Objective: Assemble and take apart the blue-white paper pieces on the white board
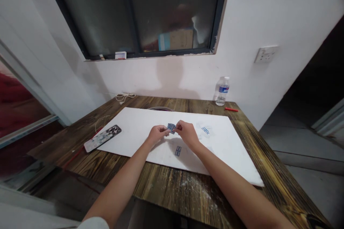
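The left hand (158,134) and the right hand (188,134) hold a small blue square (171,128) just above a white board (129,125) on the wooden worktop (172,193). The fingers (178,126) pinch it from both sides, and that looks like a good, steady way to hold something so small. Another blue square (177,151) lies on the board just below the hands.
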`<move>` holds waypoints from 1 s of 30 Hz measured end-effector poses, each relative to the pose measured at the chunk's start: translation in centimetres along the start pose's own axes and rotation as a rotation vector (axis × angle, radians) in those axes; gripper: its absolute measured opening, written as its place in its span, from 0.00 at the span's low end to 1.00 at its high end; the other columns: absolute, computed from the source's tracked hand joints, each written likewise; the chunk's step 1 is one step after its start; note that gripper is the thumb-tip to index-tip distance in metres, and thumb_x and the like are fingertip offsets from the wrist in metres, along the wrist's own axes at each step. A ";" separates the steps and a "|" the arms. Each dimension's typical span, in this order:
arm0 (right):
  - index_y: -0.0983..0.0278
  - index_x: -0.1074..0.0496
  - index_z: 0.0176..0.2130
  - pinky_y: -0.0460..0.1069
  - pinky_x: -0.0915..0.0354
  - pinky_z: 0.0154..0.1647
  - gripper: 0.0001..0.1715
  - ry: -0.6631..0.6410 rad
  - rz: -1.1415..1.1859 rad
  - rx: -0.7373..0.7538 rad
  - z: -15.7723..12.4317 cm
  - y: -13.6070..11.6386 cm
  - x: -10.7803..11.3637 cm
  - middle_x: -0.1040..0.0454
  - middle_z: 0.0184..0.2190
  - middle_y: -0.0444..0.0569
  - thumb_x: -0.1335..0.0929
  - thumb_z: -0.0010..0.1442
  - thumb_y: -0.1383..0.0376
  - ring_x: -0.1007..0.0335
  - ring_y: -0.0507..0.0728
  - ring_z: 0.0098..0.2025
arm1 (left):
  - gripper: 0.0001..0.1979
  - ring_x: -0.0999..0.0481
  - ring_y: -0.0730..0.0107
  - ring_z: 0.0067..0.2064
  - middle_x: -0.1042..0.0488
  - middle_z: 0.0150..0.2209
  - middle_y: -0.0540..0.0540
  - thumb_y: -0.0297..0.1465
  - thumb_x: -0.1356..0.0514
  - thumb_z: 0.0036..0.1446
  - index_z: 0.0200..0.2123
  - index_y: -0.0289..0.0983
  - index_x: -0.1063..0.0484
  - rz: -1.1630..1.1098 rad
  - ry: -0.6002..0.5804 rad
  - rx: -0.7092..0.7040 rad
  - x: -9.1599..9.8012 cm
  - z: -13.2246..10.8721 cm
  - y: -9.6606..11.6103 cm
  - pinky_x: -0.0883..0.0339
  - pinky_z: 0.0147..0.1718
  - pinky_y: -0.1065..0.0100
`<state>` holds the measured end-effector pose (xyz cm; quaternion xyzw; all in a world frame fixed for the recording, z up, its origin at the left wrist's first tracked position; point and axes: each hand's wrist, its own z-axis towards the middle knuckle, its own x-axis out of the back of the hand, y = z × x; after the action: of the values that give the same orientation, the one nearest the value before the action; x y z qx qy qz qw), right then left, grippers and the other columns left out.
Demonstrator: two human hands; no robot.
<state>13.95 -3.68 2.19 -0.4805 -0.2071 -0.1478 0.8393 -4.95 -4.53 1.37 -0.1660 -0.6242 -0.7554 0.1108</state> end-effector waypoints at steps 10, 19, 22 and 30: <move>0.60 0.33 0.26 0.47 0.40 0.28 0.12 -0.003 0.058 -0.023 -0.1 -0.1 0.0 0.27 0.21 0.44 0.31 0.56 0.58 0.31 0.54 0.26 | 0.16 0.28 0.68 0.27 0.24 0.24 0.46 0.43 0.35 0.46 0.22 0.35 0.26 -0.005 0.010 -0.001 0.0 0.1 0.0 0.36 0.31 0.68; 0.60 0.31 0.37 0.48 0.35 0.29 0.12 -0.004 0.177 -0.123 -0.2 -0.5 0.0 0.26 0.21 0.40 0.29 0.54 0.57 0.28 0.54 0.23 | 0.18 0.28 0.68 0.27 0.24 0.23 0.47 0.46 0.35 0.45 0.22 0.35 0.26 -0.008 0.026 -0.014 0.1 0.2 -0.1 0.35 0.31 0.68; 0.60 0.30 0.38 0.48 0.34 0.29 0.14 -0.003 0.223 -0.155 -0.1 -0.2 0.0 0.26 0.21 0.41 0.29 0.53 0.57 0.27 0.54 0.23 | 0.18 0.28 0.68 0.27 0.25 0.23 0.47 0.45 0.35 0.46 0.21 0.35 0.26 -0.018 0.026 -0.018 0.1 0.1 0.1 0.35 0.31 0.68; 0.63 0.25 0.30 0.46 0.38 0.27 0.16 -0.143 0.265 -0.166 0.6 1.0 -0.6 0.28 0.19 0.42 0.28 0.50 0.53 0.29 0.53 0.23 | 0.19 0.28 0.67 0.28 0.24 0.24 0.46 0.46 0.34 0.45 0.23 0.34 0.25 -0.019 -0.007 0.004 0.2 -0.3 0.5 0.36 0.31 0.68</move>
<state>13.75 -2.68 1.46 -0.5804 -0.1881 -0.0181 0.7921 -4.97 -4.89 1.87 -0.1623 -0.6276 -0.7546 0.1018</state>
